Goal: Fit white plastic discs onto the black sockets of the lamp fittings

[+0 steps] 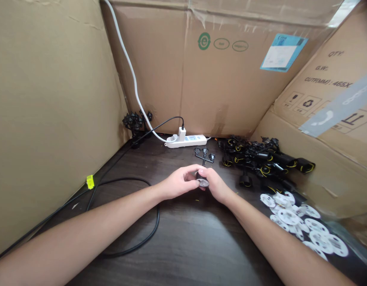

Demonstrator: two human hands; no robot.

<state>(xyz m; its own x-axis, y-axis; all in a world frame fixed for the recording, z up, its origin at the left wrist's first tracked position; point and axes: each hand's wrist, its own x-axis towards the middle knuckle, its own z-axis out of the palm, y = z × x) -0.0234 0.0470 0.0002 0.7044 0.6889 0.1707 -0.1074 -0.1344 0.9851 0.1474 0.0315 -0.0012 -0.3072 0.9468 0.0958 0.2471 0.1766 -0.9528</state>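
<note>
Near the middle of the view, both hands are closed around the base of a black miniature lamp post [204, 155]. Its three lantern heads point away from me, and the post lies low over the table. A round whitish disc [203, 182] sits at the base end, facing me. My left hand [181, 182] grips the base from the left, with the thumb at the disc's edge. From the right, my right hand [215, 184] wraps the same base, its thumb on top. Fingers hide most of the base, so I cannot tell whether the disc is fastened.
Several white discs [288, 217] lie at the right, below a heap of black lamp posts [261, 155] with yellow wires. More black lanterns [134, 121] stand back left. A white power strip [198, 140] holds a charger. Black cable [155, 230] loops left. Cardboard walls [159, 59] enclose the dark table [183, 246].
</note>
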